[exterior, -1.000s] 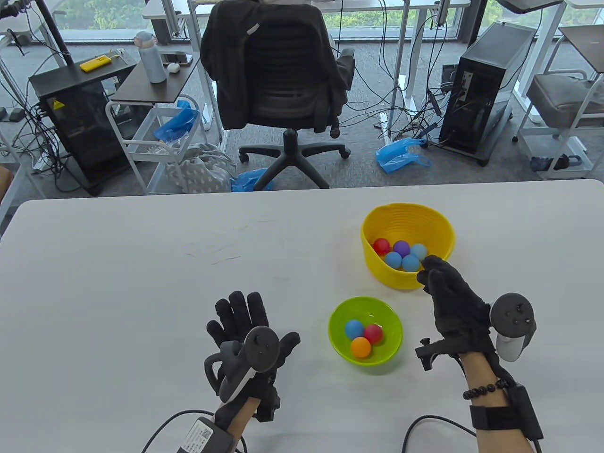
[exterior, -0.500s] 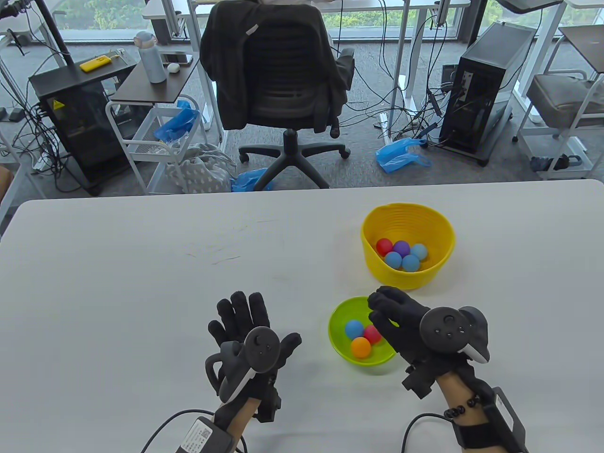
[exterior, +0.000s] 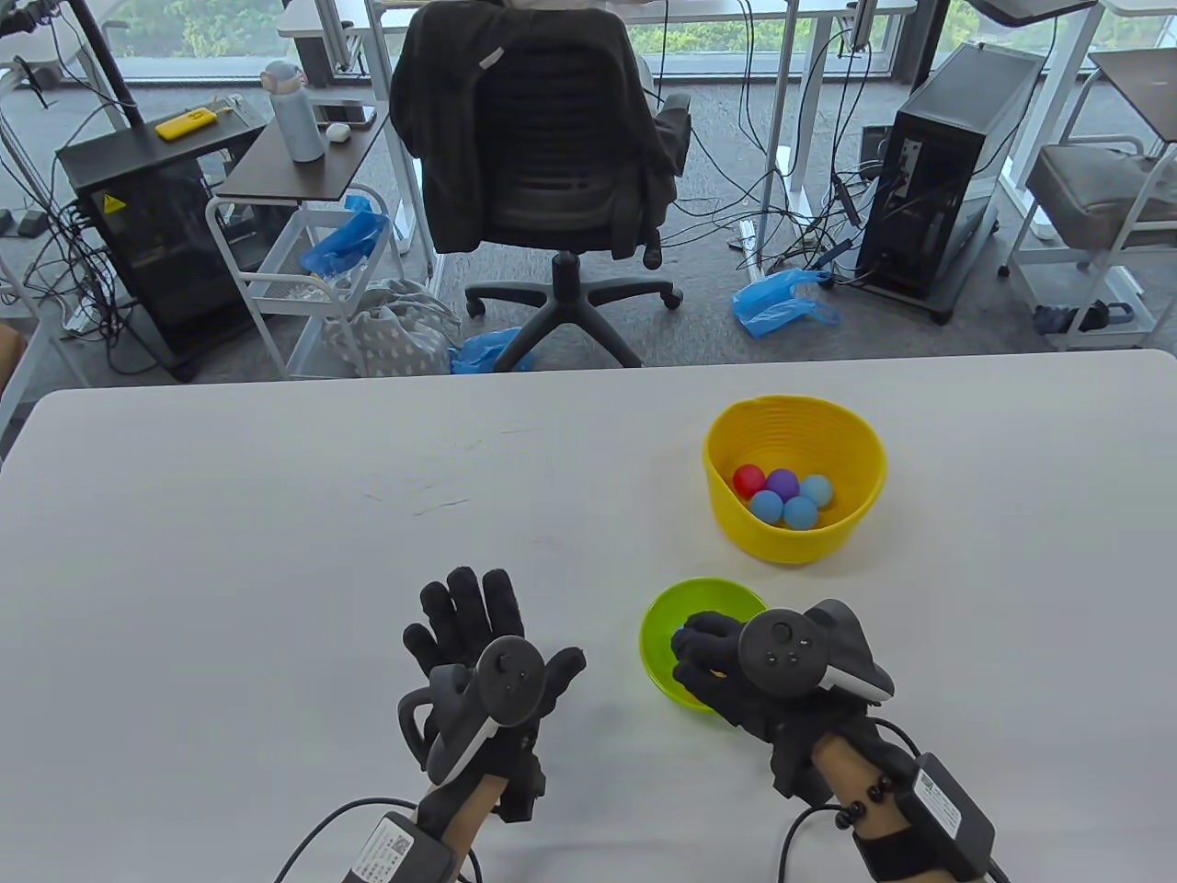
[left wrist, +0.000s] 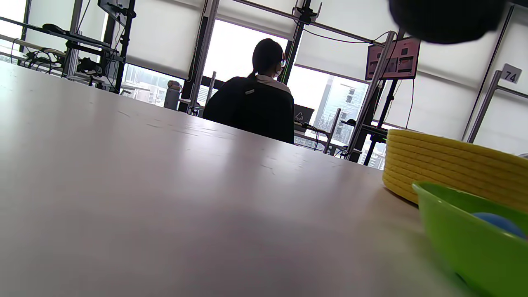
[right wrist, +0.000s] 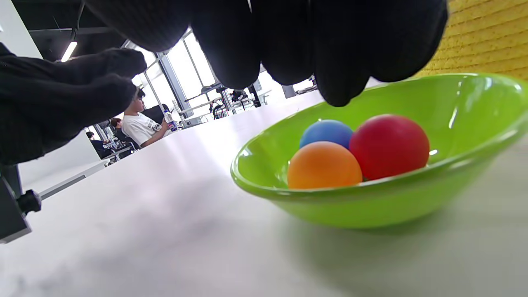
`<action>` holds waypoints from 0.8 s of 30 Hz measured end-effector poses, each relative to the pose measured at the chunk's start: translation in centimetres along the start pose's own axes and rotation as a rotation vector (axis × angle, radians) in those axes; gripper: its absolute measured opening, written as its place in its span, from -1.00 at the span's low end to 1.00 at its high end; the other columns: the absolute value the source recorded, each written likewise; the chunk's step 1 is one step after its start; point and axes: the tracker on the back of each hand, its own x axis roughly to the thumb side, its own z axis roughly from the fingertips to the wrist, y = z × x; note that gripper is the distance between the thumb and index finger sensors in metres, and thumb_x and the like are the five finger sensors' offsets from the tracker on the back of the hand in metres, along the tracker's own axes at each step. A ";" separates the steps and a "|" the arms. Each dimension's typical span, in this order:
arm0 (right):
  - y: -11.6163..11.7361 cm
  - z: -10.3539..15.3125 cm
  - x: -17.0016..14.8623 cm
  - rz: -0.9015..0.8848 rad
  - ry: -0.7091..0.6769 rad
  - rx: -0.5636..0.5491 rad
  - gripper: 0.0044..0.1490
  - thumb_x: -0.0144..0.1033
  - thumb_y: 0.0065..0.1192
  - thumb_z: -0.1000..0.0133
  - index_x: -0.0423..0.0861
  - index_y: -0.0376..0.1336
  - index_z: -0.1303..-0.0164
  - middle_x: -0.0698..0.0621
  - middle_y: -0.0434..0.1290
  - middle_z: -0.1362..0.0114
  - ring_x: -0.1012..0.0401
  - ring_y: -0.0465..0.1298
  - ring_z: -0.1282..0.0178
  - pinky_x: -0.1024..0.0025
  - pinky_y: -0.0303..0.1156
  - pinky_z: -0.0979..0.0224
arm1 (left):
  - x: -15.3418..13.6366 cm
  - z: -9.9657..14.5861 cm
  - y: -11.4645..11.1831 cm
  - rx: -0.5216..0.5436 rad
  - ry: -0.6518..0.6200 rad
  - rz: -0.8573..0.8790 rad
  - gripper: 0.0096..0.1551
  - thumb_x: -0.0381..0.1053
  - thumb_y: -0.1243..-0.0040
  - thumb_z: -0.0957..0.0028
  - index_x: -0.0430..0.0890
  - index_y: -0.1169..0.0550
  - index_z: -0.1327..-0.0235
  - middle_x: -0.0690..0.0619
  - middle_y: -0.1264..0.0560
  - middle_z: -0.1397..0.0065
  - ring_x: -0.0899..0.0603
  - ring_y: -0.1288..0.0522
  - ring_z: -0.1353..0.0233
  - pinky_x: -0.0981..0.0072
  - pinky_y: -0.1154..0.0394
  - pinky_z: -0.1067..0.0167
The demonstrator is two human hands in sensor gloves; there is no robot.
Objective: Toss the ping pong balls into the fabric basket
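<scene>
Right hand sits over the green bowl, fingers above the three balls, not touching them, gap between. Yellow basket stands just beyond the bowl, top open, high wall on the bowl side. Left hand lies flat left of the bowl, apart from it. Table to the far left and past the left hand is bare surface.

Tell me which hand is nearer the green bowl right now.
Right. The right hand is over the green bowl, fingers above the balls inside. The left hand lies flat on the table to the bowl's left, apart from it.
</scene>
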 end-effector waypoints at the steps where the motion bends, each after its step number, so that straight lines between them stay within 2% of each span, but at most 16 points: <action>1: 0.2 -0.2 0.0 0.006 0.003 0.015 -0.33 0.01 0.12 -0.25 -0.13 0.34 -0.46 -0.25 0.36 -0.60 -0.29 0.50 -0.33 -0.22 0.45 -0.34 | 0.0 0.0 0.0 0.002 0.000 -0.003 0.32 0.41 -0.17 0.09 -0.21 0.13 -0.67 -0.33 0.32 -0.72 -0.55 0.38 -0.63 -0.62 0.34 -0.40; 7: 2.0 -1.2 -0.6 0.038 0.050 0.105 -0.32 0.00 0.11 -0.26 -0.13 0.33 -0.47 -0.27 0.34 -0.61 -0.30 0.48 -0.35 -0.23 0.43 -0.35 | -0.1 0.0 0.2 0.012 0.007 0.001 0.32 0.42 -0.17 0.08 -0.21 0.13 -0.67 -0.33 0.32 -0.72 -0.55 0.38 -0.63 -0.62 0.34 -0.40; 17: 3.6 -2.2 -1.5 0.037 0.107 0.167 -0.30 -0.01 0.09 -0.27 -0.15 0.28 -0.52 -0.31 0.28 -0.64 -0.32 0.45 -0.38 -0.24 0.41 -0.37 | -0.2 0.0 0.3 0.010 0.004 0.013 0.32 0.41 -0.17 0.08 -0.21 0.13 -0.67 -0.33 0.32 -0.72 -0.55 0.38 -0.63 -0.62 0.34 -0.40; 20: 4.0 -2.4 -1.8 0.035 0.119 0.172 -0.31 -0.02 0.09 -0.27 -0.14 0.27 -0.53 -0.32 0.28 -0.63 -0.31 0.45 -0.38 -0.24 0.41 -0.37 | -0.2 0.0 0.3 0.006 0.002 0.021 0.32 0.41 -0.17 0.08 -0.21 0.13 -0.67 -0.32 0.33 -0.72 -0.55 0.38 -0.63 -0.62 0.34 -0.40; 24: 4.2 -2.5 -1.9 0.045 0.135 0.116 -0.35 -0.10 0.13 -0.26 -0.16 0.29 -0.51 -0.34 0.31 -0.59 -0.29 0.48 -0.35 -0.22 0.43 -0.35 | -0.2 0.0 0.2 0.001 0.002 0.033 0.32 0.41 -0.17 0.09 -0.21 0.13 -0.67 -0.32 0.33 -0.72 -0.54 0.38 -0.63 -0.62 0.34 -0.40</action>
